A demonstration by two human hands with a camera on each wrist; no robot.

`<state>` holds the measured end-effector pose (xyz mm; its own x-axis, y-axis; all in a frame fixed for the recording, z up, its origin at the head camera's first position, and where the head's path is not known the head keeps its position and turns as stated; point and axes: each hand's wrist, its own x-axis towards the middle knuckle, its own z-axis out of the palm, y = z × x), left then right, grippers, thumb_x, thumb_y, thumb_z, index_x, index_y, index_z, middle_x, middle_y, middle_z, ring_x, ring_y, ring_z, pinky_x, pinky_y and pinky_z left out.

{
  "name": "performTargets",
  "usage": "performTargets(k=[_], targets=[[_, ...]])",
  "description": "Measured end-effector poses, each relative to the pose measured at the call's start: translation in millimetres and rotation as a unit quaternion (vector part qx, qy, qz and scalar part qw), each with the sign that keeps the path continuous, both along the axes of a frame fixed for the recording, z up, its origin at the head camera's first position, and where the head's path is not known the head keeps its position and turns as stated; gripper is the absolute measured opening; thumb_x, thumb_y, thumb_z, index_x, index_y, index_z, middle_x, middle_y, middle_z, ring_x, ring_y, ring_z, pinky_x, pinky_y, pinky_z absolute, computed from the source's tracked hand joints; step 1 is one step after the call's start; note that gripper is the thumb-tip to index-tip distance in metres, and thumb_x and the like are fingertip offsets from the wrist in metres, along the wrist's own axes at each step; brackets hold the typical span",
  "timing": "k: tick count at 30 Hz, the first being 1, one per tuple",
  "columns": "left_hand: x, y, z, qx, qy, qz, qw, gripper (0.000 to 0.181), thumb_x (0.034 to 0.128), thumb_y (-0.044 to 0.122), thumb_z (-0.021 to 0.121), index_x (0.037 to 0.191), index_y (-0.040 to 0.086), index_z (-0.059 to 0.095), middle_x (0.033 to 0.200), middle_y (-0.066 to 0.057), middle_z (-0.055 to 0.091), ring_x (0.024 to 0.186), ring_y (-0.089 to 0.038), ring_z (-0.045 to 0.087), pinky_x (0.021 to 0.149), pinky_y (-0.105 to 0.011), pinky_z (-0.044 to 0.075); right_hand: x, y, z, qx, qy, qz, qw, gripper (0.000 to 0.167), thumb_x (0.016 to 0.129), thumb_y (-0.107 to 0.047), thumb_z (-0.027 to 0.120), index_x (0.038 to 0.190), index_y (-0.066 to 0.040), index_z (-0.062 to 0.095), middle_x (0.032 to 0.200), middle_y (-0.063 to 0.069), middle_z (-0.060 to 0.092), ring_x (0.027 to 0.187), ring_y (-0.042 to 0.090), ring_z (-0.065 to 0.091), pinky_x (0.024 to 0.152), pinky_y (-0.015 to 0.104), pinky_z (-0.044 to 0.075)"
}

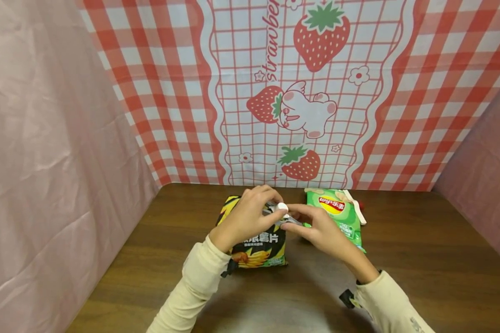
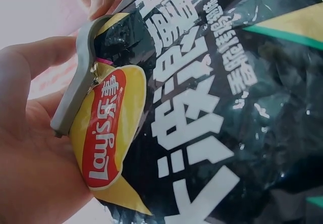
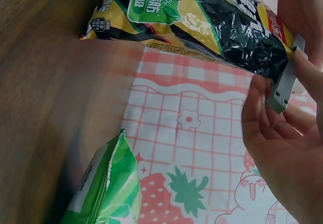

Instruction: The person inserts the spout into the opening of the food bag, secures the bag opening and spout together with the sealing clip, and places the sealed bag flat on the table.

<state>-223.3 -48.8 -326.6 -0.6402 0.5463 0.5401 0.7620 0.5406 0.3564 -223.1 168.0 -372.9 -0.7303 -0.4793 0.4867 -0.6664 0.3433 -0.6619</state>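
Observation:
A black and yellow Lay's chip bag [image 1: 258, 252] stands on the table, its top edge in a grey-white bag clip [image 2: 86, 57]. My left hand [image 1: 252, 215] holds the clip and the bag's top from the left; in the left wrist view its thumb lies against the clip. From the other side my right hand [image 1: 321, 229] pinches the clip's right end between thumb and fingers, as the right wrist view shows. A round white piece [image 1: 282, 208] shows between the hands. Part of the clip is hidden behind fingers.
To the right, a green Lay's chip bag [image 1: 333, 208] lies on the brown wooden table [image 1: 421, 259]. A white strip-shaped clip [image 1: 355, 206] is along its far right side, with a small red thing [image 1: 361, 206] behind. A strawberry-print cloth [image 1: 300, 115] hangs at the back.

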Motion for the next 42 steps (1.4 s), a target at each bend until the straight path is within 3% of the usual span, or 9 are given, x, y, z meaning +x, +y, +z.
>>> performTargets(k=[3, 9, 14, 18, 23, 26, 29, 36, 42], targets=[[-0.2, -0.7, 1.3, -0.005, -0.001, -0.006, 1.0, 0.017, 0.0959, 0.028, 0.067, 0.101, 0.012, 0.071, 0.1, 0.002, 0.066, 0.095, -0.014, 0.06, 0.085, -0.038, 0.043, -2.4, 1, -0.7, 0.013, -0.004, 0.009, 0.9999, 0.03, 0.092, -0.016, 0.073, 0.121, -0.015, 0.07, 0.114, -0.005, 0.071, 0.1, 0.011, 0.064, 0.083, 0.031, 0.055], [-0.9, -4.6, 4.0, -0.021, -0.007, -0.008, 0.9997, 0.017, 0.0959, 0.027, 0.067, 0.102, 0.012, 0.071, 0.101, 0.002, 0.067, 0.097, -0.014, 0.06, 0.087, -0.04, 0.044, -3.7, -1, -2.4, -0.003, 0.01, 0.005, 0.9999, 0.019, 0.091, -0.006, 0.071, 0.11, -0.011, 0.073, 0.1, -0.002, 0.073, 0.083, 0.011, 0.064, 0.07, 0.028, 0.054], [-3.2, -8.6, 5.4, -0.031, -0.013, -0.017, 0.9993, 0.016, 0.0973, 0.026, 0.065, 0.103, 0.013, 0.071, 0.1, 0.002, 0.067, 0.097, -0.013, 0.06, 0.088, -0.038, 0.046, 9.1, -8, 10.2, -0.018, 0.034, -0.002, 0.9993, 0.016, 0.088, 0.003, 0.072, 0.102, -0.003, 0.075, 0.093, 0.004, 0.075, 0.078, 0.012, 0.066, 0.068, 0.029, 0.054], [-4.6, -16.6, 8.5, -0.016, -0.037, -0.025, 0.9989, 0.02, 0.1009, 0.026, 0.06, 0.111, 0.012, 0.069, 0.106, 0.002, 0.068, 0.095, -0.01, 0.062, 0.087, -0.032, 0.049, 17.2, -12, 18.3, -0.035, 0.038, -0.007, 0.9986, 0.014, 0.087, 0.004, 0.072, 0.099, -0.001, 0.075, 0.088, 0.007, 0.074, 0.073, 0.012, 0.065, 0.064, 0.029, 0.053], [-6.8, -33.1, 13.3, 0.006, -0.062, 0.012, 0.998, 0.023, 0.1052, 0.021, 0.051, 0.118, 0.01, 0.067, 0.108, 0.001, 0.069, 0.078, -0.008, 0.057, 0.072, -0.028, 0.05, 15.9, -12, 14.9, -0.049, 0.026, -0.021, 0.9982, 0.012, 0.087, 0.001, 0.073, 0.098, -0.002, 0.075, 0.086, 0.008, 0.072, 0.071, 0.011, 0.063, 0.062, 0.026, 0.052], [-8.3, -41.2, 14.5, 0.003, -0.07, 0.037, 0.9969, 0.023, 0.1057, 0.021, 0.05, 0.114, 0.011, 0.069, 0.099, 0.002, 0.069, 0.069, -0.008, 0.054, 0.066, -0.028, 0.049, 15.0, -12, 12.7, -0.05, 0.014, -0.027, 0.9983, 0.011, 0.088, -0.001, 0.073, 0.098, -0.003, 0.075, 0.087, 0.006, 0.073, 0.072, 0.012, 0.064, 0.063, 0.029, 0.053], [-9.4, -47.9, 15.7, -0.003, -0.083, 0.039, 0.9958, 0.021, 0.1052, 0.02, 0.051, 0.113, 0.011, 0.069, 0.089, 0.002, 0.067, 0.06, -0.01, 0.05, 0.06, -0.028, 0.047, 13.9, -11, 10.9, -0.054, 0.001, -0.029, 0.9981, 0.01, 0.088, -0.001, 0.073, 0.098, -0.004, 0.075, 0.087, 0.005, 0.073, 0.072, 0.015, 0.065, 0.063, 0.03, 0.054], [-13.1, -57.8, 16.5, 0.011, -0.079, 0.042, 0.9959, 0.008, 0.0988, 0.007, 0.06, 0.103, 0.005, 0.065, 0.094, -0.005, 0.07, 0.077, -0.011, 0.062, 0.072, -0.029, 0.052, 13.2, -14, 6.1, -0.076, -0.01, -0.026, 0.9967, 0.011, 0.089, 0.001, 0.071, 0.099, -0.002, 0.075, 0.088, 0.007, 0.073, 0.072, 0.014, 0.066, 0.064, 0.027, 0.054], [-9.9, -59.1, 20.3, 0.045, -0.063, 0.044, 0.996, 0.006, 0.0962, 0.007, 0.059, 0.093, 0.009, 0.064, 0.083, -0.001, 0.068, 0.065, -0.011, 0.056, 0.066, -0.031, 0.05, 14.4, -18, 5.1, -0.091, -0.003, -0.045, 0.9948, 0.014, 0.088, 0.003, 0.072, 0.101, 0.001, 0.074, 0.087, 0.008, 0.073, 0.072, 0.016, 0.064, 0.064, 0.027, 0.053]])
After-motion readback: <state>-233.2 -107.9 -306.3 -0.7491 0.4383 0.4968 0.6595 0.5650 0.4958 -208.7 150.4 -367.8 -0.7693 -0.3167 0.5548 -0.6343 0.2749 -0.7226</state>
